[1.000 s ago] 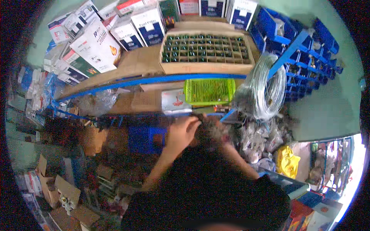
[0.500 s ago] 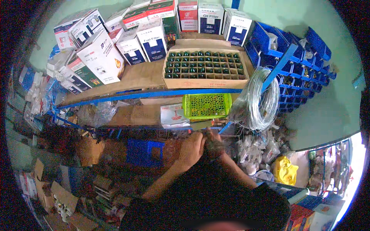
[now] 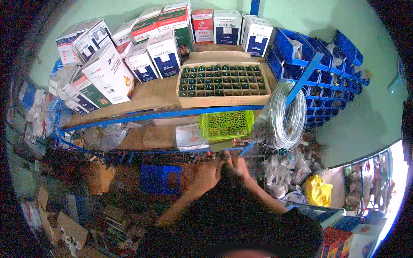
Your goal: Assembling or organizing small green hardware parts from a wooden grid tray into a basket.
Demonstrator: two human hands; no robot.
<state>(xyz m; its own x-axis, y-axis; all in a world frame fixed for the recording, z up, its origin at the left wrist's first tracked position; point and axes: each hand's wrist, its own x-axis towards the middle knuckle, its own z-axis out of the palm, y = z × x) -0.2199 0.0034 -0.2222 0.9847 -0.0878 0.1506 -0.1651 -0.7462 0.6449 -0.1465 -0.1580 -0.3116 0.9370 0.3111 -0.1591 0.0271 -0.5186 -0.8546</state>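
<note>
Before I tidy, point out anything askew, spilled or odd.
The silver wire coil by the blue strut looks untidy: its lower left side splays loosely instead of keeping a neat ring. I see no clear spill or damage.

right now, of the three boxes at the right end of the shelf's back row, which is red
The red-and-white box, leftmost of those three. It alone is largely red; the middle box and the right-hand box are white with dark blue.

The left hand [image 3: 210,175] and right hand [image 3: 241,168] are held close together below a green basket [image 3: 227,125], with a sectioned carton [image 3: 221,102] set on the shelf [image 3: 157,92] above.
</note>
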